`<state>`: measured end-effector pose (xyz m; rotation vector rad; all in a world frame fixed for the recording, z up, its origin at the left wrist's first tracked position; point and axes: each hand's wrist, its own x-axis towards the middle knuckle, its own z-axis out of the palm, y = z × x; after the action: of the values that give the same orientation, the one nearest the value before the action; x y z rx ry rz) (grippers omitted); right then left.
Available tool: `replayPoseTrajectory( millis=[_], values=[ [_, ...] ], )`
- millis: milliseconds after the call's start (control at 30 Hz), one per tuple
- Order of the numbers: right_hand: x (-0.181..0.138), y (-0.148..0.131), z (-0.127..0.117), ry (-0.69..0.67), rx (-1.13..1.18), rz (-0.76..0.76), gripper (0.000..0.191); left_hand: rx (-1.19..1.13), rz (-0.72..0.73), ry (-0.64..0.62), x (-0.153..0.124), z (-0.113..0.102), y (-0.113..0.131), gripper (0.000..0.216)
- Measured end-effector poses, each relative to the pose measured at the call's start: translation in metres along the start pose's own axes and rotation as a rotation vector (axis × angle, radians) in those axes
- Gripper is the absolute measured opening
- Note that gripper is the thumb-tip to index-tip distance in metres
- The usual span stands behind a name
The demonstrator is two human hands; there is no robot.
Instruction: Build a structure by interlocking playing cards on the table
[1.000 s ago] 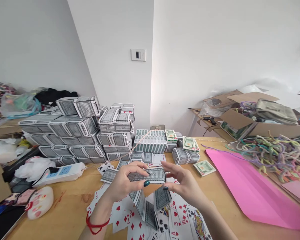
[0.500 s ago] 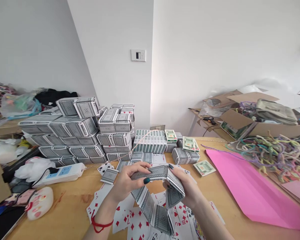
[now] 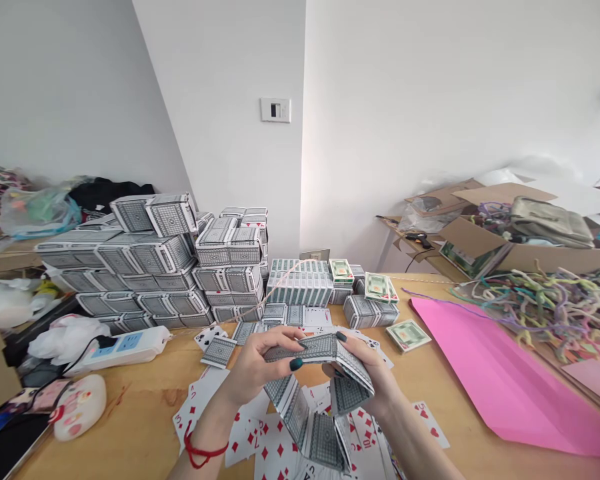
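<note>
My left hand [image 3: 257, 367], with dark green nails and a red string on the wrist, pinches the left end of a chain of grey-backed playing cards [image 3: 315, 393]. My right hand [image 3: 367, 380] grips the chain's right end, fingers curled over the top card. The chain bends between the hands and hangs down in a loop. Under it, loose face-up cards [image 3: 260, 440] with red and black pips lie spread on the wooden table [image 3: 145, 427].
Stacked grey card blocks [image 3: 155, 267] and green-backed decks [image 3: 377, 287] fill the back. A white power strip [image 3: 123, 347] and mouse-like item [image 3: 77, 413] lie left. A pink sheet [image 3: 505, 380], pipe cleaners [image 3: 545, 300] and a cardboard box [image 3: 505, 247] sit right.
The flat card piece held between both hands a second ago has folded; my right hand closed round its end and the chain now hangs lower in a loop.
</note>
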<state>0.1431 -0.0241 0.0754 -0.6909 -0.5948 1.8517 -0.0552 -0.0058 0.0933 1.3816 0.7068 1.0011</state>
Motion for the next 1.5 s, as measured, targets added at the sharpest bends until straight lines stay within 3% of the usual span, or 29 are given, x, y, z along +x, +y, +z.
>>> replayPoseTrajectory(
  millis=[267, 1167, 1367, 1500],
  values=[
    [0.003, 0.003, -0.003, 0.012, 0.105, 0.013, 0.016, 0.0, -0.004, -0.008, 0.001, 0.001, 0.0, 0.014],
    [0.007, 0.009, -0.002, 0.08, 0.042, 0.025, 0.02, 0.1, -0.047, 0.028, 0.0, -0.002, -0.001, 0.014],
    [0.004, -0.002, 0.0, 0.102, -0.307, -0.076, 0.03, 0.25, -0.039, 0.058, 0.0, -0.002, 0.003, 0.018],
    [-0.003, -0.016, 0.002, -0.032, -0.593, -0.223, 0.047, 0.353, -0.005, 0.079, -0.001, -0.003, 0.005, 0.02]
  ],
)
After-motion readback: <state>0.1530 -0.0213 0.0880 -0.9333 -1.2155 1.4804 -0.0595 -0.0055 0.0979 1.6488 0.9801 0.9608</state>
